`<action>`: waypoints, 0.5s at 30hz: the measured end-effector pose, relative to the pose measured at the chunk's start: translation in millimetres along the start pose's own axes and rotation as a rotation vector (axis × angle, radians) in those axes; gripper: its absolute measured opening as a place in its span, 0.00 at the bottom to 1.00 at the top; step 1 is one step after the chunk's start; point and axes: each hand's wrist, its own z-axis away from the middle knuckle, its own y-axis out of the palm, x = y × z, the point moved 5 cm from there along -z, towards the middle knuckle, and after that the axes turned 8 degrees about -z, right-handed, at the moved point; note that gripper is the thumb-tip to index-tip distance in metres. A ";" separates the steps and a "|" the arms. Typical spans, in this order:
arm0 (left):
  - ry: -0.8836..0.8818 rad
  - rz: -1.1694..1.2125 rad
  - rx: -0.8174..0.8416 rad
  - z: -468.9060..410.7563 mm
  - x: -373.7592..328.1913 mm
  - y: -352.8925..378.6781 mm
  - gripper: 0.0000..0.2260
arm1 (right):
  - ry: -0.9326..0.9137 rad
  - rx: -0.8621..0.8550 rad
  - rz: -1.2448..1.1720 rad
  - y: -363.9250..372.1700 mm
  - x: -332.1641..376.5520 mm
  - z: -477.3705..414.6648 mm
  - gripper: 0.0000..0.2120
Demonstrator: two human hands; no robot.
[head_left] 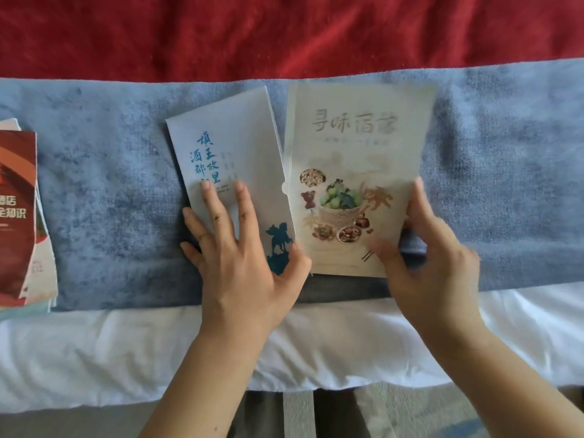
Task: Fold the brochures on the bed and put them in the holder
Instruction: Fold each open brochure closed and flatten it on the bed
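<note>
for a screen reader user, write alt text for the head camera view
Two hands work over a bed: the left hand presses flat on a pale blue brochure, while the right hand pinches a clear holder with a food brochure apparently inside. A stack of red brochures lies at the far left on a blue runner.

The holder [410, 105] is frosted translucent plastic; the grey-blue brochure [227, 137] matt paper, the red brochures [15, 216] glossy. Plush blue runner [104, 191], velvety red blanket [284, 30], smooth white sheet [94, 352].

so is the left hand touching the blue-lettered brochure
Touching: head view shows the left hand lying flat on the blue-lettered brochure, fingers spread across its lower half.
</note>
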 end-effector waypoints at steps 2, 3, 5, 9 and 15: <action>0.004 -0.022 -0.009 0.0 -0.3 0.7 0.42 | -0.043 0.051 0.096 4.1 0.6 -9.7 0.38; 0.004 -0.031 -0.013 -0.4 -0.6 1.1 0.42 | -0.066 0.073 0.126 6.5 2.0 -13.2 0.37; 0.009 -0.050 -0.023 -1.2 -1.7 2.4 0.41 | -0.082 0.117 0.156 9.6 3.3 -16.5 0.36; 0.010 -0.095 -0.051 0.8 -2.5 3.8 0.43 | -0.026 0.170 0.151 10.3 1.1 -16.1 0.36; 0.041 -0.141 -0.157 5.3 8.0 -1.8 0.47 | 0.043 0.231 0.288 10.0 2.3 -21.0 0.39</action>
